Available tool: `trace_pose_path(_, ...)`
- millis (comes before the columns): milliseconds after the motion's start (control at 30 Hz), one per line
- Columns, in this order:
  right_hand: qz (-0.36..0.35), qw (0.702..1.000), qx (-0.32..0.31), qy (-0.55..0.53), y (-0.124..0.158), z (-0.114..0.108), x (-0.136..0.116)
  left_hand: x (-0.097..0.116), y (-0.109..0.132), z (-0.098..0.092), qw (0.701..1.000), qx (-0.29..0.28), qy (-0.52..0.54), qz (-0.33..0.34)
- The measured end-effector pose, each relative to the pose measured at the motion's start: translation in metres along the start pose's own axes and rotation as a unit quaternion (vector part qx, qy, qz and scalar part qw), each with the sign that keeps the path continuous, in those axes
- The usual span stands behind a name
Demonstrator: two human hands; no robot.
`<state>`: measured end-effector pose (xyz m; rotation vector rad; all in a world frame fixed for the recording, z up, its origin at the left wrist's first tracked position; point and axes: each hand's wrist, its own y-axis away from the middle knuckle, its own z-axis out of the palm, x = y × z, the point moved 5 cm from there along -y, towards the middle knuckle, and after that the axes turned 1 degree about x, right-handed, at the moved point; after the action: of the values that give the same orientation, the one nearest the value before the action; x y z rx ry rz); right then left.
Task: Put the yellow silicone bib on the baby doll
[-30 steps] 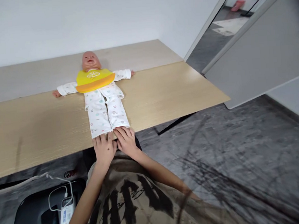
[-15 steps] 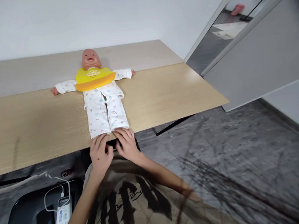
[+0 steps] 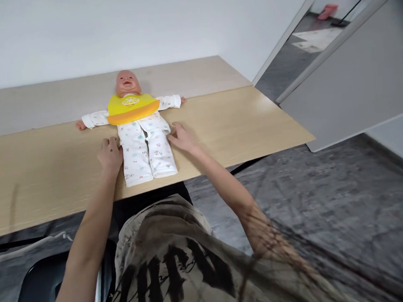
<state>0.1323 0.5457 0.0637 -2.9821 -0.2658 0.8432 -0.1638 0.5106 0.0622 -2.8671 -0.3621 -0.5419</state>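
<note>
A baby doll lies on its back with both arms spread. It wears a white printed top, white printed trousers and a yellow bib with an orange pocket edge and a citrus-slice print. On the table to the left of the trousers is my left hand, fingers slightly bent and apart, close beside the hip. Across from it, my right hand is open, its fingertips at the right hip by the hem of the top. Neither hand visibly grasps the cloth.
The doll rests on a pale wooden table, whose front edge is close to my body. A white wall stands behind it. At lower left is a black chair; a grey panel is on the right. Strands of hair blur the lower right.
Both hands have left the trouser cuffs at the table's front edge and moved forward and apart, one to each side of the doll's hips. The doll's pose looks the same.
</note>
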Motion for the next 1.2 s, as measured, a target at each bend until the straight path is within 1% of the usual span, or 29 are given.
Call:
trace_pose_path(100, 0.01, 0.994, -0.002, 0.105, -0.023, 0.002, -0.013, -0.001, -0.011, 0.007, 1.0, 0.004, -0.015, 0.016)
trace_pose_path(200, 0.045, 0.988, 0.006, 0.15, -0.029, 0.008, -0.019, -0.001, -0.019, 0.01, 1.0, 0.007, -0.021, 0.02)
trace_pose_path(300, 0.065, 0.985, 0.004, 0.158, -0.03, 0.014, -0.016, 0.0, -0.022, 0.01, 0.999, 0.007, -0.025, 0.044)
trace_pose_path(367, 0.07, 0.984, 0.003, 0.163, -0.03, 0.015, -0.014, 0.001, -0.021, 0.007, 0.998, 0.018, -0.026, 0.057)
trace_pose_path(533, 0.055, 0.984, -0.007, 0.169, -0.027, 0.013, -0.019, 0.0, -0.014, -0.001, 0.996, 0.053, -0.016, 0.07)
trace_pose_path(633, 0.051, 0.984, -0.011, 0.168, -0.025, 0.011, -0.021, -0.001, -0.013, -0.004, 0.996, 0.069, 0.01, 0.057)
trace_pose_path(767, 0.037, 0.986, -0.01, 0.161, -0.021, 0.009, -0.02, -0.008, -0.014, -0.004, 0.994, 0.082, 0.071, 0.015)
trace_pose_path(900, 0.019, 0.988, 0.008, 0.153, -0.011, 0.008, -0.016, -0.02, -0.008, 0.001, 0.985, 0.071, 0.158, -0.003)
trace_pose_path(967, 0.012, 0.991, 0.017, 0.133, -0.005, 0.007, -0.012, -0.026, 0.0, 0.004, 0.981, 0.069, 0.179, -0.006)
trace_pose_path(1000, 0.008, 0.994, 0.017, 0.107, -0.002, 0.007, -0.01, -0.03, 0.003, 0.004, 0.979, 0.076, 0.19, -0.013)
trace_pose_path(1067, 0.003, 1.0, 0.01, 0.012, 0.001, 0.007, -0.003, -0.038, 0.007, 0.002, 0.971, 0.106, 0.212, -0.038)
trace_pose_path(1133, 0.007, 0.994, 0.005, -0.111, -0.004, 0.006, 0.006, -0.045, 0.001, -0.001, 0.96, 0.148, 0.229, -0.062)
trace_pose_path(1167, 0.011, 0.986, 0.01, -0.168, -0.009, 0.004, 0.011, -0.047, -0.008, -0.002, 0.957, 0.168, 0.228, -0.064)
trace_pose_path(1200, 0.016, 0.976, 0.02, -0.217, -0.017, 0.001, 0.015, -0.046, -0.021, -0.002, 0.96, 0.169, 0.22, -0.045)
